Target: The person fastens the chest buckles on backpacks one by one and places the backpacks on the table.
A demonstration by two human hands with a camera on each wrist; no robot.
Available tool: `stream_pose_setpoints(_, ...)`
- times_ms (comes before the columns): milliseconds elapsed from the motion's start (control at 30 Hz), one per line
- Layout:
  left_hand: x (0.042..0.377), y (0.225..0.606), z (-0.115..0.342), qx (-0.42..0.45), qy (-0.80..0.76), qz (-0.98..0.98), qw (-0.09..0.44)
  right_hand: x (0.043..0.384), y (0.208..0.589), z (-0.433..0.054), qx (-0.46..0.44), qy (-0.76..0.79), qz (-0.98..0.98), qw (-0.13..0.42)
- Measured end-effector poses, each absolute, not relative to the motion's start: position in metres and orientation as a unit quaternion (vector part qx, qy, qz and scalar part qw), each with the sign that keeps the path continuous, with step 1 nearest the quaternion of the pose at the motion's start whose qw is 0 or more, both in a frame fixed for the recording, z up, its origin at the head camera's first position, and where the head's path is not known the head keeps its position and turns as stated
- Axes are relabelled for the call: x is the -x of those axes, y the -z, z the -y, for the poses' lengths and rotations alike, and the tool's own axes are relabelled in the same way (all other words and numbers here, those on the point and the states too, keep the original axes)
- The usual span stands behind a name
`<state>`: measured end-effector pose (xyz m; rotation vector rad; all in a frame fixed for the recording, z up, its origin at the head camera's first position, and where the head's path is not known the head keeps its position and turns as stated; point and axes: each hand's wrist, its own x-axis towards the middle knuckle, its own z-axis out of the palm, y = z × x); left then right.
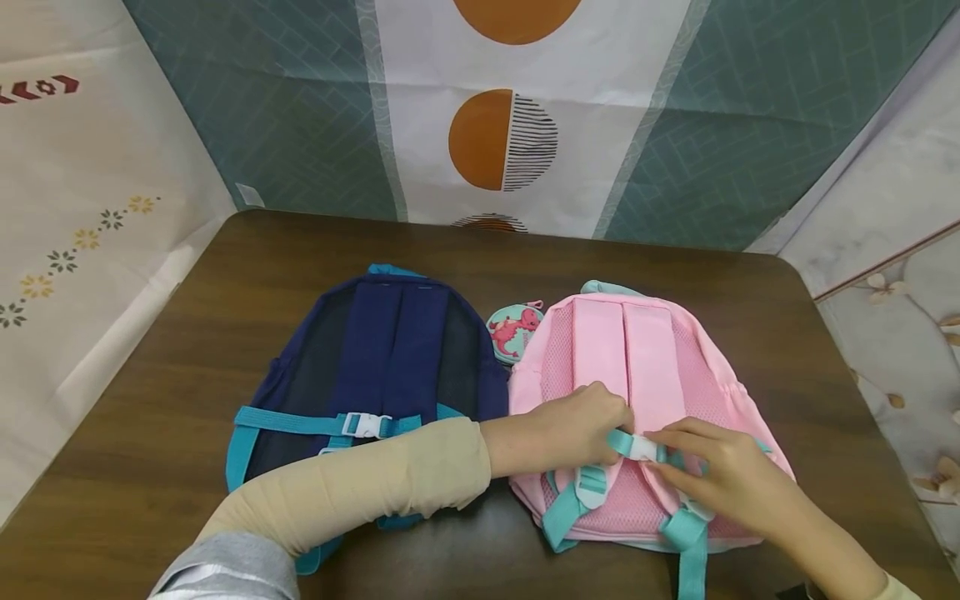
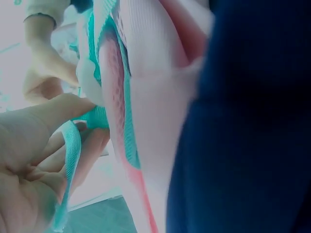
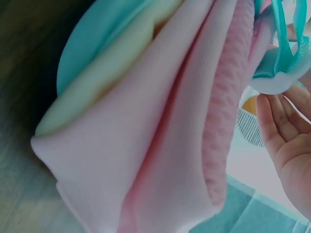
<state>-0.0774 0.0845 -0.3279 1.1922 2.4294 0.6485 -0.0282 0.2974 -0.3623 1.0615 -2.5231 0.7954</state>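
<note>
A pink backpack (image 1: 651, 367) lies with its shoulder straps facing up. Across them runs a teal chest strap (image 1: 619, 442) joined to a white buckle (image 1: 643, 447). My left hand (image 1: 573, 425) pinches the strap just left of the buckle; in the left wrist view a loose teal strap end (image 2: 73, 150) hangs over its fingers. On the buckle's other side, thumb and fingertips of my right hand (image 1: 720, 467) pinch its right end. The right wrist view shows this hand's fingers (image 3: 279, 116) right at a white plastic piece (image 3: 274, 83).
On the left lies a navy backpack (image 1: 390, 350) with a white buckle (image 1: 366, 426) on its blue strap; my left forearm crosses its lower part. Between the bags sits a small round teal pouch (image 1: 513, 331) with a pink figure. Both rest on a brown table (image 1: 150, 433) before hanging cloth.
</note>
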Motion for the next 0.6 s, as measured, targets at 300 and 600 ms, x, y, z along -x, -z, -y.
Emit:
stream_pose_setpoints(300, 0.078, 0.331, -0.077, -0.451, -0.210, -0.851, 0.170, 0.033, 0.366, -0.308, -0.364, -0.252, 0.888, 0.122)
stream_pose_setpoints(600, 0.073, 0.325, -0.047, -0.447, -0.162, -0.864, 0.165, 0.038, 0.364, -0.316, -0.365, -0.224, 0.897, 0.111)
